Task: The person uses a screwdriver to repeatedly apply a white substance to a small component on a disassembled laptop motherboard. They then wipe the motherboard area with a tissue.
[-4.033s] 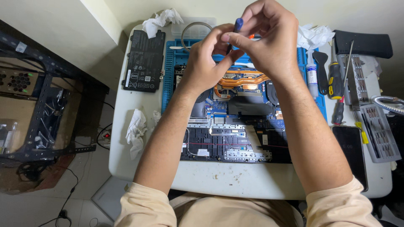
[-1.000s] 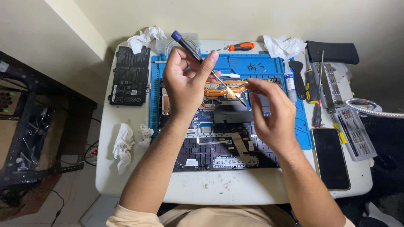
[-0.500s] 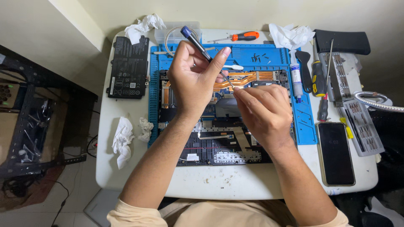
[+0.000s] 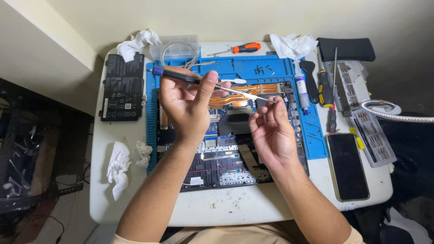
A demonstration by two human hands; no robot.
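My left hand (image 4: pixel 185 106) is raised over an opened laptop (image 4: pixel 226 167) and grips a slim precision screwdriver (image 4: pixel 181 76) with a dark handle and a blue cap. Its thin shaft runs rightward, almost level. My right hand (image 4: pixel 271 133) is held palm up beside it, fingers loosely spread, and the index fingertip touches the screwdriver's tip. I see nothing in the right hand. The laptop lies bottom cover off on a blue work mat (image 4: pixel 312 135), showing copper heat pipes and circuit boards.
On the white table (image 4: pixel 135 208): a black battery pack (image 4: pixel 122 88) at left, crumpled tissues (image 4: pixel 118 167), an orange-handled screwdriver (image 4: pixel 242 48), a paste syringe (image 4: pixel 301 88), a phone (image 4: pixel 347 166), a bit case (image 4: pixel 377 140), a black pouch (image 4: pixel 346 49).
The left hand has tipped the screwdriver from steeply slanted to nearly level. The right hand has lifted off the laptop and met the screwdriver's tip.
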